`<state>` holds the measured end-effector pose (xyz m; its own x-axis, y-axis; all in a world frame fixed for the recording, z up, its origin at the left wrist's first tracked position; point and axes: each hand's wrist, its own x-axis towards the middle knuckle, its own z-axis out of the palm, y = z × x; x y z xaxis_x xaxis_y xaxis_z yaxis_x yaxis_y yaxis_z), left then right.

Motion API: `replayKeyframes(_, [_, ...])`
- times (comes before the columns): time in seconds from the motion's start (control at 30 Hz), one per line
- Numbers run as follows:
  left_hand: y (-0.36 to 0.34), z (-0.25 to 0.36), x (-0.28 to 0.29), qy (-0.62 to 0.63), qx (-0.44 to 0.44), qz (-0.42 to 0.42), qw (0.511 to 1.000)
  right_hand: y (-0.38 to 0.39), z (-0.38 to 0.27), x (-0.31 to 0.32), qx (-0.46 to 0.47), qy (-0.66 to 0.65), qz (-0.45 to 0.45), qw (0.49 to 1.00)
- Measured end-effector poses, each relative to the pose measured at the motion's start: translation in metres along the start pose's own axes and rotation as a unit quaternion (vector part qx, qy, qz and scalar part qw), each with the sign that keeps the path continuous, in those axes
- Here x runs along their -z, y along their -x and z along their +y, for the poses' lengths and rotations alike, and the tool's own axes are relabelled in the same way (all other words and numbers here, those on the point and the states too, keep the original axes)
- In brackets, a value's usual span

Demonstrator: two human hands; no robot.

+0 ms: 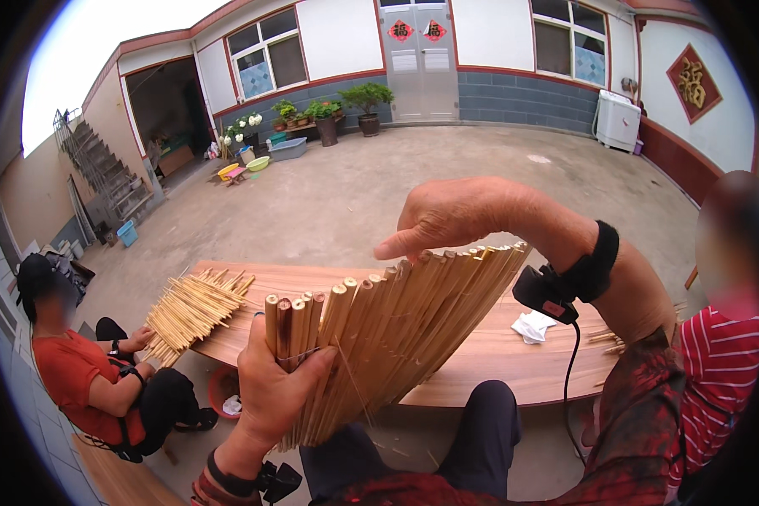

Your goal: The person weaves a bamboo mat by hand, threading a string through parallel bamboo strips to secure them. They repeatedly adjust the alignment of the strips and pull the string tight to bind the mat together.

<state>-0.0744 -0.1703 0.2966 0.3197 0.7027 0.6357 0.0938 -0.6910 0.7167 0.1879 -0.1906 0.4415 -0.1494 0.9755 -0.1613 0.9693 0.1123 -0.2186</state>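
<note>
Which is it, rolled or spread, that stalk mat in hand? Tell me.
Spread: the stalk mat runs out from the left hand, its cut ends lined up in a row.

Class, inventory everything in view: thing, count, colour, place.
Stalk mat: one, yellow, front centre
Table: one, brown, beyond mat
Other stalks: many, yellow, both table ends
Tissue: one, white, on table
People: two, red tops, left and right
Potted plants: several, green, far side
Basins: several, mixed colours, by plants
Washing machine: one, white, back right
Door: one, grey, back centre
Windows: two, white, back wall
Left hand: one, bare, gripping mat
Right hand: one, bare, at mat's top
</note>
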Motion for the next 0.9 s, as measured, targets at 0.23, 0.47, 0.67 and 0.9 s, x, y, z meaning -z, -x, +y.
replayKeyframes(0.23, [-0.003, 0.002, -0.002, -0.005, -0.003, -0.007, 1.000, -0.001, 0.013, -0.014, 0.043, -0.200, 0.024, 0.979])
replayKeyframes(0.47, [-0.002, -0.002, -0.004, 0.001, -0.014, -0.013, 1.000, -0.011, 0.016, -0.018, 0.046, -0.288, 0.105, 0.951])
replayKeyframes(0.67, [0.003, -0.002, -0.001, -0.032, -0.033, -0.016, 0.999, -0.040, -0.011, -0.015, -0.055, -0.015, 0.000, 0.998])
replayKeyframes(0.9, [-0.013, 0.000, -0.011, 0.007, -0.021, -0.014, 1.000, -0.001, 0.013, 0.030, 0.015, 0.094, 0.419, 0.903])
